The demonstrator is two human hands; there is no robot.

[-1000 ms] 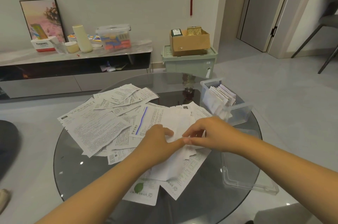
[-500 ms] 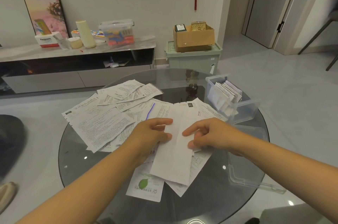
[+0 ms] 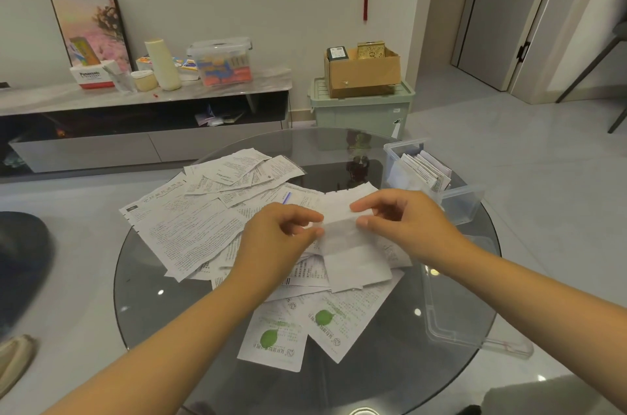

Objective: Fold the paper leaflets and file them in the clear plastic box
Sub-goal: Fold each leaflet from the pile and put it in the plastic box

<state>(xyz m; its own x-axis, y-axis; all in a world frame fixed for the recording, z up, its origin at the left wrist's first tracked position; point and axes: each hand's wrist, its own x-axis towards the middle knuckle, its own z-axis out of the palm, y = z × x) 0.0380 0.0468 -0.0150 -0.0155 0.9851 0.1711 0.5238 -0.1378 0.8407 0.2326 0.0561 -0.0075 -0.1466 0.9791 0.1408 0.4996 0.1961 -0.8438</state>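
Both hands, left [image 3: 276,238] and right [image 3: 405,221], pinch a white paper leaflet [image 3: 349,245] above the round glass bench [image 3: 152,296].

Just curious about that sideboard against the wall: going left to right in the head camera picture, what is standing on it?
Framed picture → white Panasonic box → small cream tub → tall cream bottle → lidded clear storage box holding colourful things.

Two bare arms, nothing worn

The left hand [image 3: 278,238] and right hand [image 3: 407,224] were bare; both forearms showed no sleeves, rings, watch or gloves up to the frame's edge.
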